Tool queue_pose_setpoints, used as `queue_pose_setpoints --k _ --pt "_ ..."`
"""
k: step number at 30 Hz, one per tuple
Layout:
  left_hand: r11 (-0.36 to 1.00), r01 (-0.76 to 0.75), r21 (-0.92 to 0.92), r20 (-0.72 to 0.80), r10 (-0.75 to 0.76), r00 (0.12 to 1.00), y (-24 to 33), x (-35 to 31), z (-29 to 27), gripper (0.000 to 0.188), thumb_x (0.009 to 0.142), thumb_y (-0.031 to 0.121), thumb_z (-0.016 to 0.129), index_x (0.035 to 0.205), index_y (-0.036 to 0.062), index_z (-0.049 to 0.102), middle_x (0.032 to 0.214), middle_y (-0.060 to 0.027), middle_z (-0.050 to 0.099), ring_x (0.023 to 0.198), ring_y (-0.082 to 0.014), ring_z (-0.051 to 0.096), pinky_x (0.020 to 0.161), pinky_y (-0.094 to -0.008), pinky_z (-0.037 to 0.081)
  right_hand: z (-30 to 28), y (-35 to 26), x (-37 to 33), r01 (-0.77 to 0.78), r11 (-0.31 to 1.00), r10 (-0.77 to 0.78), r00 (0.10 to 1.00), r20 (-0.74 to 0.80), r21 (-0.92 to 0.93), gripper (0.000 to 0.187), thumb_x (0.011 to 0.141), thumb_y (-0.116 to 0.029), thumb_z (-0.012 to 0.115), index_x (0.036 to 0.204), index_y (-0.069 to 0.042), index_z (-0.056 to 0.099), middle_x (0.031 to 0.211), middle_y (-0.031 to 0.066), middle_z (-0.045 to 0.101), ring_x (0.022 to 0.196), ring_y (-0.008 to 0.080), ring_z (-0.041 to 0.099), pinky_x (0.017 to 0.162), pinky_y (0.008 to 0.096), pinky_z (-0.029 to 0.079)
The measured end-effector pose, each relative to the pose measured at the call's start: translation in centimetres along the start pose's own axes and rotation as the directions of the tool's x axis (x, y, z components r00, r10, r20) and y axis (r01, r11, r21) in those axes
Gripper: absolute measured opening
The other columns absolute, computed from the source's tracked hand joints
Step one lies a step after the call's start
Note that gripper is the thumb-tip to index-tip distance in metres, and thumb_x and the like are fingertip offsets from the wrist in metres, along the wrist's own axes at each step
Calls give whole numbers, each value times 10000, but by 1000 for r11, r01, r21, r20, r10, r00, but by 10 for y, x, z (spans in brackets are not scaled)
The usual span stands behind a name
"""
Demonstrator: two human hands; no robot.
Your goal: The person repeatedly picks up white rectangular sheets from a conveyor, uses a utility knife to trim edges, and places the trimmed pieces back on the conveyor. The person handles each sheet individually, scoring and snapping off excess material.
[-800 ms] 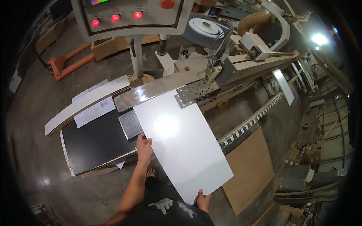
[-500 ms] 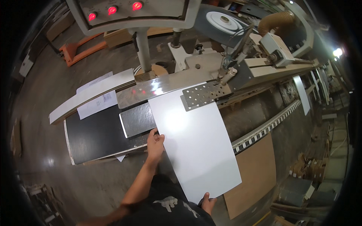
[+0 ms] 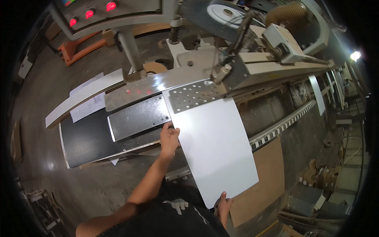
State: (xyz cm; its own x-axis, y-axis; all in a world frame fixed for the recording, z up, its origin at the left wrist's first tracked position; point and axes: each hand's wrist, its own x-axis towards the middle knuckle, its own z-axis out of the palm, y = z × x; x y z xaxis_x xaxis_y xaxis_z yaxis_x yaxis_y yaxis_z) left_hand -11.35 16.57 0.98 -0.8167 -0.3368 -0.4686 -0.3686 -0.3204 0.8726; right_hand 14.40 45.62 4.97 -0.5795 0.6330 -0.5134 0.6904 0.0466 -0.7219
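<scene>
A white rectangular panel point(image 3: 215, 146) lies flat, its far end under a perforated metal plate point(image 3: 193, 96) on a large machine. My left hand point(image 3: 169, 140) is closed at the panel's left edge, thumb and fingers bent against it. At the near edge, my right hand point(image 3: 224, 205) grips the corner region with its thumb up; its other fingers are hidden below the panel. Left of the panel, a bare steel plate point(image 3: 138, 117) with small holes rests beside a black board point(image 3: 85, 138).
A polished metal guide point(image 3: 156, 87) runs along the far side. The control box point(image 3: 110, 17) with lit red knobs stands at upper left. White strips and paper sheets point(image 3: 89, 106) lie on the black board. A toothed conveyor rail point(image 3: 284, 125) and brown board point(image 3: 262, 181) are at right.
The panel has slid rightward along the machine with both hands, uncovering more of the steel plate. More of its far end lies beneath the perforated plate. My view has shifted too.
</scene>
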Motion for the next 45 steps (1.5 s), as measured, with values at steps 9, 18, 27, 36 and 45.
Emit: queue_pose_setpoints --k 9,18,27,36,45 --pt "995 -57 84 49 53 997 7 12 90 469 1022 129 688 1444 -15 542 961 -126 717 701 -191 692 488 -351 552 -30 28 122 256 967 -256 967 15 8 741 1051 -257 693 1568 148 347 1595 312 462 1461 398 478 1247 459 335" --pt "951 19 308 431 -157 889 11 -40 -36 394 1147 321 558 1408 30 609 1122 -82 733 922 -178 725 732 -354 608 -42 33 116 36 896 47 984 -175 442 532 1131 -512 509 1222 10 563 821 128 660 566 202 623 477 323 486" --pt "765 -184 618 331 -41 943 -157 -42 -214 397 1065 198 642 1408 0 621 1099 -185 764 1054 -290 741 927 -399 597 -44 314 -43 -170 972 186 979 89 -161 595 1064 -711 511 817 -170 489 679 9 443 600 166 410 564 375 350" --pt "28 -256 966 252 -310 917 -268 33 -187 934 991 386 700 1694 12 212 1737 -345 116 1617 -509 119 1307 -539 205 -87 380 -208 -630 682 606 771 -195 -372 731 1024 -684 599 1016 40 704 950 173 711 883 286 645 816 463 505" --pt "-115 -321 940 307 -125 943 -294 13 -189 976 1024 547 581 1720 20 146 1759 -345 47 1631 -531 16 1312 -576 125 -53 341 -232 -493 764 435 870 -233 -417 740 1007 -667 633 1168 52 705 911 208 778 912 359 755 802 481 572"
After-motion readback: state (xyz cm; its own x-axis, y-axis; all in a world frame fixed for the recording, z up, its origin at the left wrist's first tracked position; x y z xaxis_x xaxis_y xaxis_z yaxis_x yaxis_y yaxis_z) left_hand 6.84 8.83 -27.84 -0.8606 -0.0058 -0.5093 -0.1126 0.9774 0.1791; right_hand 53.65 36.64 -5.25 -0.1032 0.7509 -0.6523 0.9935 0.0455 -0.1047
